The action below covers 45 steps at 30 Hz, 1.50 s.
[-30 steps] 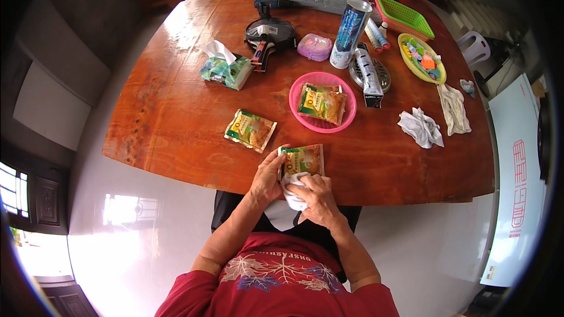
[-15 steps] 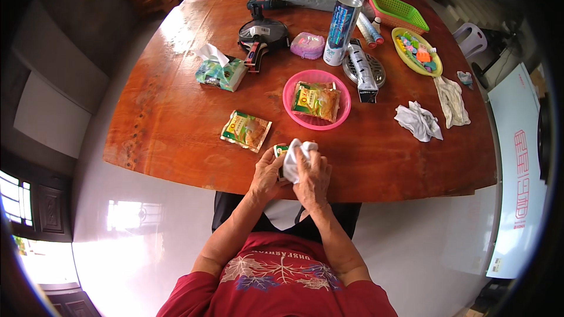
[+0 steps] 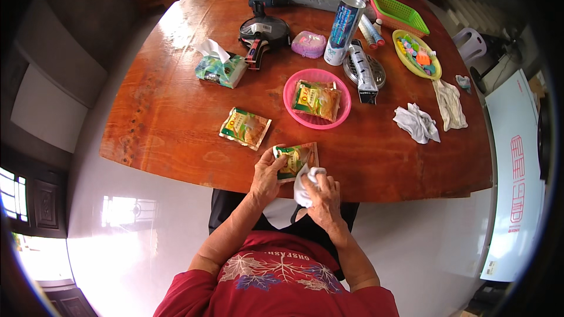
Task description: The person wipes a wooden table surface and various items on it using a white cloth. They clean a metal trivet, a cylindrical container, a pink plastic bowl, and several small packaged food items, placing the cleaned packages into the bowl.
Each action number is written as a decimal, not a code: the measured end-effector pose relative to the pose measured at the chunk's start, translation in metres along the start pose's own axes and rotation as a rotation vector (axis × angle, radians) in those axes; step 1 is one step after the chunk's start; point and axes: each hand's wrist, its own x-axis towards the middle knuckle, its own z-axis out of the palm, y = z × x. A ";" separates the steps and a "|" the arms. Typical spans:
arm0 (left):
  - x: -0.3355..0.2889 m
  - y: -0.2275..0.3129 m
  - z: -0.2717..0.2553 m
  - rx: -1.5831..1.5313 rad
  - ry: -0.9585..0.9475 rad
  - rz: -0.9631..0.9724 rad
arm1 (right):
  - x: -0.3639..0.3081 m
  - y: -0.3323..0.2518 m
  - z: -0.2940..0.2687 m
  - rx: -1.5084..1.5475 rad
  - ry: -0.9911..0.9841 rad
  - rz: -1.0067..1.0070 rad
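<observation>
My left hand grips the left side of a green and yellow food packet at the table's near edge, thumb on its front. A white cloth is bunched in my right hand, against the packet's lower right corner. A similar packet lies flat on the table, up and left of my hands. Beyond them stands a pink plastic basket with at least one more such packet in it.
Left of the basket are a tissue pack and table-tennis bats. Behind it stand a purple case and a tall blue can. To the right lie crumpled white cloths and a yellow basket of toy blocks.
My right hand and the cloth have moved down and to the right, off the packet's front. More of the packet now shows in my left hand.
</observation>
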 end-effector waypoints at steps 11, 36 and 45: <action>-0.001 0.011 0.001 -0.099 -0.092 -0.058 | 0.034 -0.012 0.032 0.151 0.174 -0.065; 0.004 0.012 -0.006 -0.092 -0.082 -0.136 | 0.035 -0.018 0.029 0.177 0.107 0.001; 0.005 0.011 -0.003 0.004 -0.010 -0.193 | 0.072 0.013 0.029 -0.237 0.260 0.365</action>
